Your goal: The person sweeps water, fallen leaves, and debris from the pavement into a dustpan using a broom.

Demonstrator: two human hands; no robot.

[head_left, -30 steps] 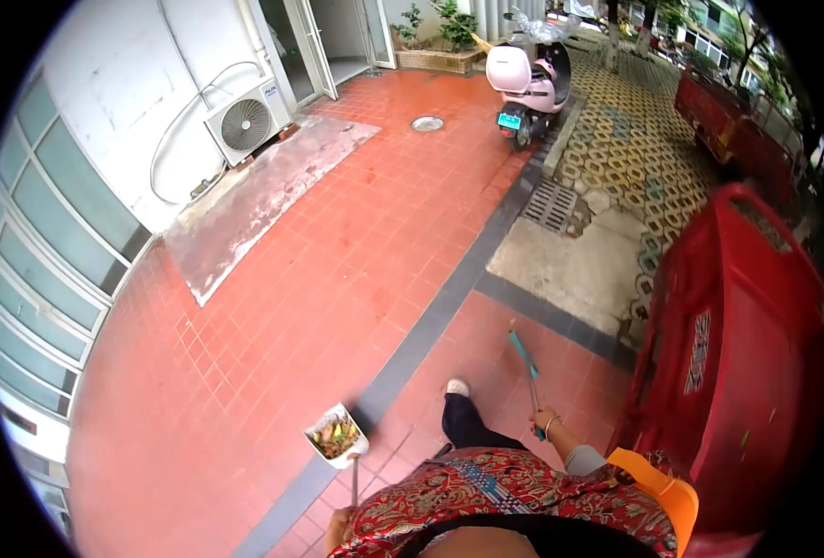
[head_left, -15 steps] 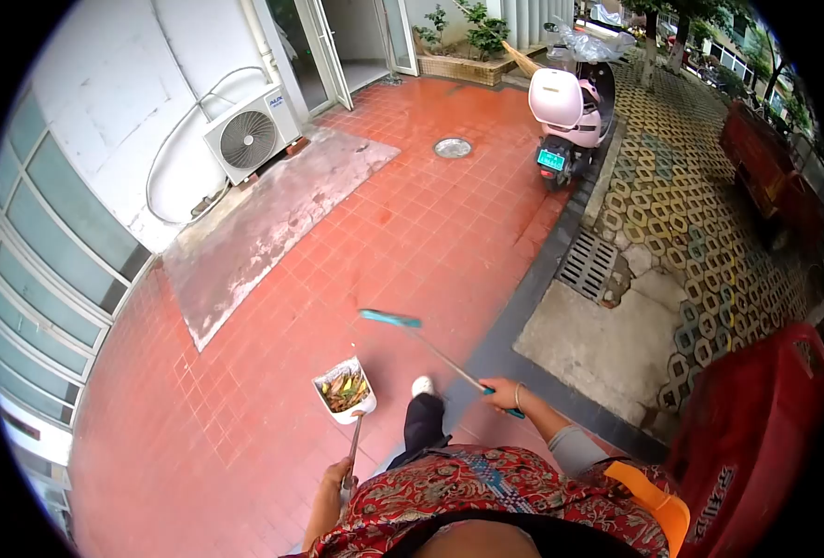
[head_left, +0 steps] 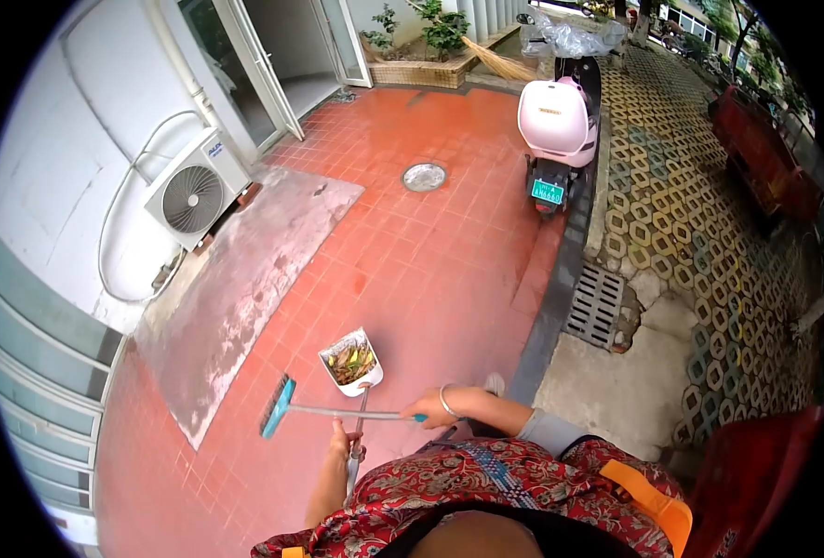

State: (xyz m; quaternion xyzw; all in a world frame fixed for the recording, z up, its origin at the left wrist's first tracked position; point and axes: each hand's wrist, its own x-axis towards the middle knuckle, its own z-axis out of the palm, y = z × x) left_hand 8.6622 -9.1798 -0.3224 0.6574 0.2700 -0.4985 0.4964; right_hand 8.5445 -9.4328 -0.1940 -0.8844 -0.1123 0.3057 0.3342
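Note:
A white dustpan (head_left: 365, 379) with brown and yellow-green leaves in it hangs over the red tiles, left of centre. Its handle runs down to my left hand (head_left: 347, 446), which is closed round it. My right hand (head_left: 430, 406) grips the teal end of the broom's long grey handle. That broom (head_left: 279, 406) has a teal head with dark bristles, to the left of and a little below the dustpan. The broom's handle crosses the dustpan's handle just above my left hand; whether the two touch is unclear.
A pink scooter (head_left: 556, 121) stands at the upper right beside a drain grate (head_left: 595, 307). An air-conditioner unit (head_left: 198, 191) sits by the left wall. A round metal cover (head_left: 424, 177) lies in the tiles. A red vehicle (head_left: 756, 484) is at the lower right.
The broom has swung from the right across to the left of the dustpan, with my right hand moving leftward. My left hand has come up into fuller view. The scooter and drain appear nearer.

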